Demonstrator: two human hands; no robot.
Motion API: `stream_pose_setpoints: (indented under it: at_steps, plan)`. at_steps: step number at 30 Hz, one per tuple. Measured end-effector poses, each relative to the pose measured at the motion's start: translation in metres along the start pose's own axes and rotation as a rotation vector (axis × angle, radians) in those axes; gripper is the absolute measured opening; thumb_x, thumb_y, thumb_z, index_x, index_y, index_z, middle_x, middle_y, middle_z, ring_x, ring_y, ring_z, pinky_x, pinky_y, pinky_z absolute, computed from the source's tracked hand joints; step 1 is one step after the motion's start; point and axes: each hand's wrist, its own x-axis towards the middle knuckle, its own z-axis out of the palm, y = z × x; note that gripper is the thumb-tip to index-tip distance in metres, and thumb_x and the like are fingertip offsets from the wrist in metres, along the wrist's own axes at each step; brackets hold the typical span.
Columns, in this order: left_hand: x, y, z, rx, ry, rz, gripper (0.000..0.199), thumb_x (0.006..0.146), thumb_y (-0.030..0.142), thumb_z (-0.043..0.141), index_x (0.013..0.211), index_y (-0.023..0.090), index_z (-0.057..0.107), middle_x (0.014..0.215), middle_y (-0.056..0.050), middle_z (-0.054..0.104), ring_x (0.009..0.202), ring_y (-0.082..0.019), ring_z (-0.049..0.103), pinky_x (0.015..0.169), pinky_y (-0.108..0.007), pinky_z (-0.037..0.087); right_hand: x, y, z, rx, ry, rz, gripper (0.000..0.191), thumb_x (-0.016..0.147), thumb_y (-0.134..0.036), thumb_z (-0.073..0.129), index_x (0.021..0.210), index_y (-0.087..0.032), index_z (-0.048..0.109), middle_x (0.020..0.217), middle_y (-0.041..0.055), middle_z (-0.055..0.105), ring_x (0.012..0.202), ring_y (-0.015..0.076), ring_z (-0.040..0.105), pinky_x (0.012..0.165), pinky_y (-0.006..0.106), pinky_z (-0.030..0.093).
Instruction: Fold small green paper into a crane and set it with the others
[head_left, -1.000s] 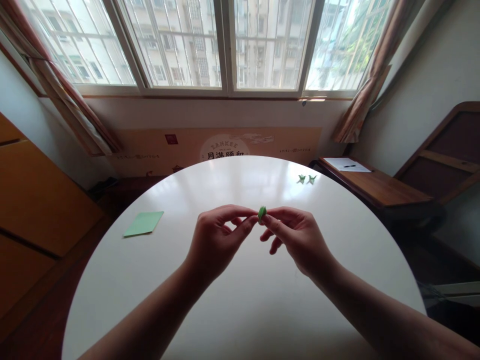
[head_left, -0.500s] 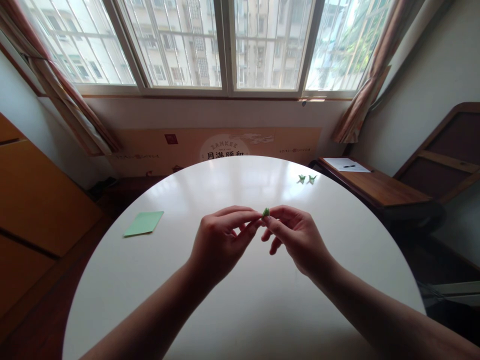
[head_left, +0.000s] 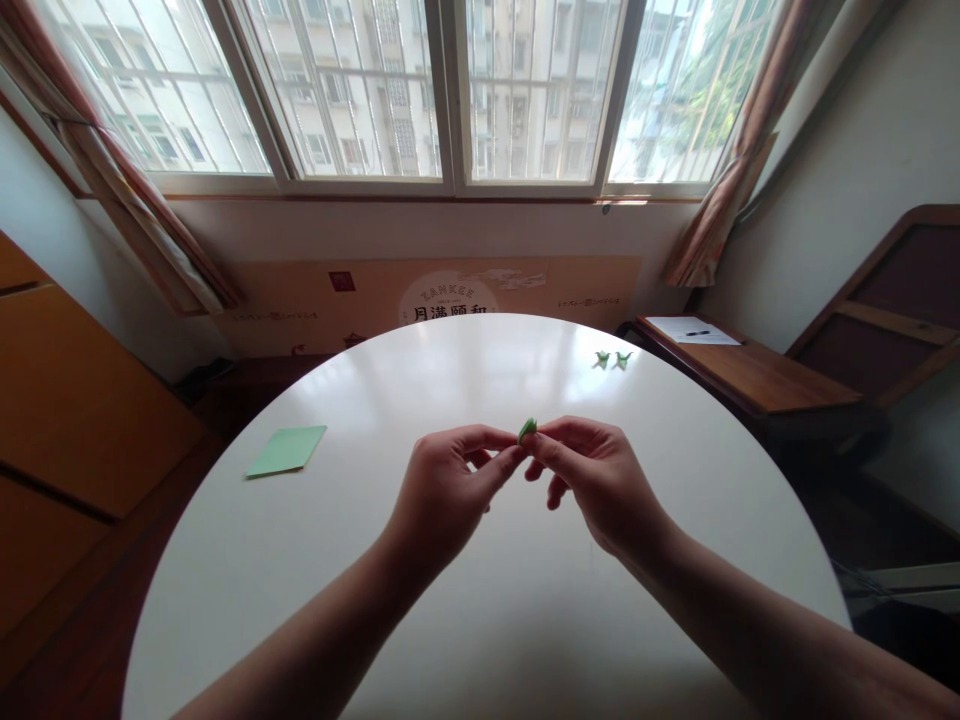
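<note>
A small piece of folded green paper [head_left: 527, 430] is held up over the white round table [head_left: 480, 620]. My left hand [head_left: 455, 485] pinches its left side between thumb and forefinger. From the right, my right hand [head_left: 592, 470] grips the same paper between thumb and fingers, its lower fingers curled beneath. The fingertips hide part of the folds. Two small green origami cranes [head_left: 613, 359] stand side by side near the table's far right edge. On the left of the table lies a square sheet of light green paper [head_left: 286, 451], possibly a stack.
To the right, beyond the table edge, a wooden bench-like surface [head_left: 787, 380] carries a white sheet [head_left: 686, 330] with a pen on it. An orange-brown cabinet [head_left: 82, 390] stands at left. A barred window and a printed cardboard panel [head_left: 300, 300] are behind the table.
The folded green paper has turned and tilted slightly between my fingertips. My left hand has shifted a little, its fingers bending closer around the paper.
</note>
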Motion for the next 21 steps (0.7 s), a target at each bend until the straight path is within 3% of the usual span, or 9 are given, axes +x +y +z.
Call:
stream_pose_setpoints:
  at_steps: [4,8,15,21]
  plan:
    - [0.0032,0.0009,-0.0044,-0.182,-0.067,-0.185,0.018,0.074,0.033,0.082,0.075,0.016,0.078,0.058,-0.001,0.065,0.05,-0.01,0.053,0.037,-0.016,0.043,0.0009,-0.002,0.0004,-0.005,-0.022,0.056,0.018,0.077,-0.035,0.083,0.084,-0.018,0.079,0.067,0.0039,0.072,0.063,0.0163,0.068,0.037,0.016,0.047]
    - [0.0064,-0.0011,-0.0078,-0.281,-0.113,-0.271,0.02,0.073,0.035,0.081,0.067,0.017,0.075,0.058,-0.001,0.064,0.052,-0.01,0.052,0.037,-0.014,0.039,0.0015,-0.0052,0.0021,0.004,-0.038,0.11,0.021,0.075,-0.036,0.084,0.085,-0.019,0.077,0.07,0.0036,0.072,0.063,0.0171,0.068,0.035,0.016,0.046]
    - [0.0063,-0.0017,-0.0067,-0.167,-0.123,-0.189,0.023,0.078,0.04,0.077,0.08,0.017,0.079,0.066,-0.004,0.068,0.057,-0.013,0.056,0.037,-0.017,0.044,0.0029,-0.0045,0.0019,0.033,-0.025,0.123,0.023,0.074,-0.037,0.084,0.079,-0.017,0.075,0.068,0.0028,0.069,0.06,0.0157,0.065,0.036,0.016,0.046]
    - [0.0085,-0.0005,-0.0082,-0.264,-0.091,-0.204,0.019,0.075,0.035,0.079,0.071,0.016,0.077,0.058,-0.001,0.063,0.05,-0.01,0.052,0.037,-0.016,0.041,0.0032,-0.002,0.0019,0.006,-0.06,0.169,0.027,0.075,-0.041,0.083,0.084,-0.017,0.078,0.072,0.0053,0.071,0.064,0.0172,0.067,0.035,0.016,0.045]
